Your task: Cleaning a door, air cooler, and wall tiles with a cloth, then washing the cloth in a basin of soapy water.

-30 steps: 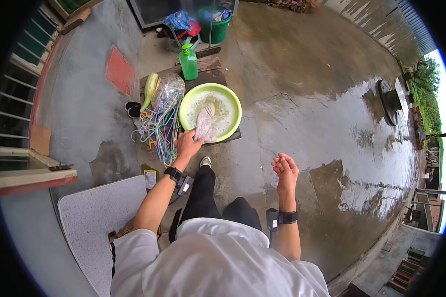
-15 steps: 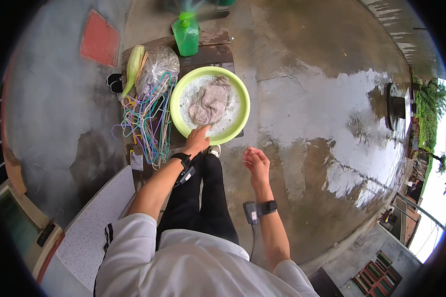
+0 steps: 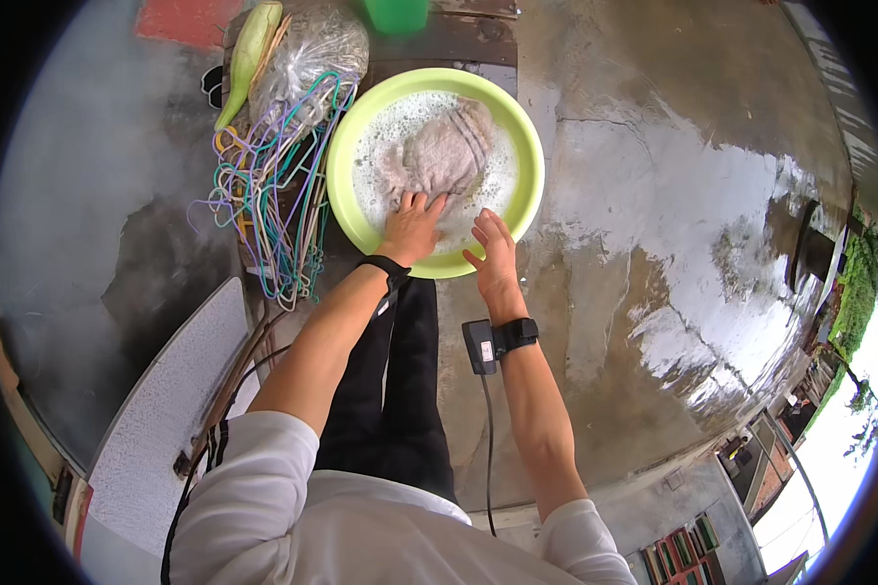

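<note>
A light green basin (image 3: 533, 166) holds foamy water with a soaked pinkish-grey cloth (image 3: 447, 151), striped near one side, bunched in it. My left hand (image 3: 414, 230) reaches over the near rim, fingers apart, its fingertips at the cloth's near edge. My right hand (image 3: 496, 255) is over the basin's near right rim, fingers extended and holding nothing; its fingertips are close to the suds, and whether they touch the water I cannot tell. Both wrists wear black bands, with a small box on the right one.
Left of the basin lie tangled coloured hangers (image 3: 273, 210), a clear plastic bag (image 3: 317, 58) and a long pale-green vegetable (image 3: 250, 60). A green container (image 3: 397, 14) stands behind. A speckled panel (image 3: 166, 424) leans at lower left. The concrete floor (image 3: 634, 224) is wet.
My left hand has moved forward into the basin, and my right hand has come in from the right to its rim. The cloth now looks spread differently, showing its stripes. The view has shifted closer.
</note>
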`<state>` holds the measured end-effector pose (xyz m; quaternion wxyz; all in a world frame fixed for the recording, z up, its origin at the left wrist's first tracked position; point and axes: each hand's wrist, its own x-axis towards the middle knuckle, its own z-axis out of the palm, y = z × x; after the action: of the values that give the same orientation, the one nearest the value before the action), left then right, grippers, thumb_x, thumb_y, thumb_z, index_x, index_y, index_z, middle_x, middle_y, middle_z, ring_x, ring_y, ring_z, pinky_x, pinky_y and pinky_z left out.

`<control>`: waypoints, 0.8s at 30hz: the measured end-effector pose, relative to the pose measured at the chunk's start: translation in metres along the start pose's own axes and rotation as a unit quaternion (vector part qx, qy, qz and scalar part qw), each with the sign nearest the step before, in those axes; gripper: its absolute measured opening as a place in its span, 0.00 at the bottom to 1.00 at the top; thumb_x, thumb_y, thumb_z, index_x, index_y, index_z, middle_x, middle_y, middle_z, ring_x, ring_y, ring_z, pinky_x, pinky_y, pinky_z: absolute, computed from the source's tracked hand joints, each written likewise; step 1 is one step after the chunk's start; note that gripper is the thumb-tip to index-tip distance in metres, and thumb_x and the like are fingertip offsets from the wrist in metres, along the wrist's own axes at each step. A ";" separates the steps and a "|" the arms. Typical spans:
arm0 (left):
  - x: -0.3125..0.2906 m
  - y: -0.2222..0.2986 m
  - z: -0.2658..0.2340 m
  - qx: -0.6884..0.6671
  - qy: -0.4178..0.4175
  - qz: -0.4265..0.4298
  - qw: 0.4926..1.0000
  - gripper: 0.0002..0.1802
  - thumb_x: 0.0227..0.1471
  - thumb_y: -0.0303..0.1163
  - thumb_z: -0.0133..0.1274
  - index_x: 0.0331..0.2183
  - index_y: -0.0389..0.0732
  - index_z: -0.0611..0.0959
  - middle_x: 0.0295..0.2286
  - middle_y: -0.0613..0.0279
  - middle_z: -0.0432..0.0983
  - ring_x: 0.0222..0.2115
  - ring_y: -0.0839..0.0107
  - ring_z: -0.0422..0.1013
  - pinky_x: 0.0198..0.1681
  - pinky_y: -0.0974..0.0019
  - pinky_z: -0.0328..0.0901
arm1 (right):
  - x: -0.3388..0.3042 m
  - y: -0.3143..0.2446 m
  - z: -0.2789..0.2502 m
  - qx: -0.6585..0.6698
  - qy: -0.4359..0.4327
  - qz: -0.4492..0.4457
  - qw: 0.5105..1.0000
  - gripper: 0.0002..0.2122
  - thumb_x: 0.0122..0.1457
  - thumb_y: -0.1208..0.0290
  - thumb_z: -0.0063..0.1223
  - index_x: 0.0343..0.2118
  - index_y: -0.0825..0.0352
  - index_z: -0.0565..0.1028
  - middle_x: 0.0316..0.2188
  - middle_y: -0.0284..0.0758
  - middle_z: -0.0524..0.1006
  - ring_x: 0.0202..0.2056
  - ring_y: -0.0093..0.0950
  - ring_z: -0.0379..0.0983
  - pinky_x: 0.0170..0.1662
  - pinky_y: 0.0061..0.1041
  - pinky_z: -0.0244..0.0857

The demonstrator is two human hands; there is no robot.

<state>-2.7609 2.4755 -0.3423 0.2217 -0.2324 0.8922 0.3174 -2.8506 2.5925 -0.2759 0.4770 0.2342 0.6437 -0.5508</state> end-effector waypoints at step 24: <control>0.036 0.022 -0.068 -0.330 0.182 -0.159 0.913 0.22 0.49 0.46 0.49 0.36 0.34 0.76 0.33 0.42 0.73 0.35 0.49 0.71 0.37 0.57 0.65 | -0.001 -0.033 0.044 0.203 -0.119 -0.085 0.968 0.22 0.55 0.84 0.34 0.55 0.70 0.59 0.48 0.37 0.68 0.47 0.28 0.66 0.50 0.25 0.61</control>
<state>-2.8185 2.4356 -0.3037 0.0138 -0.4846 0.7132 0.5063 -2.8614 2.5423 -0.2564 0.4438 0.2033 0.4743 -0.7326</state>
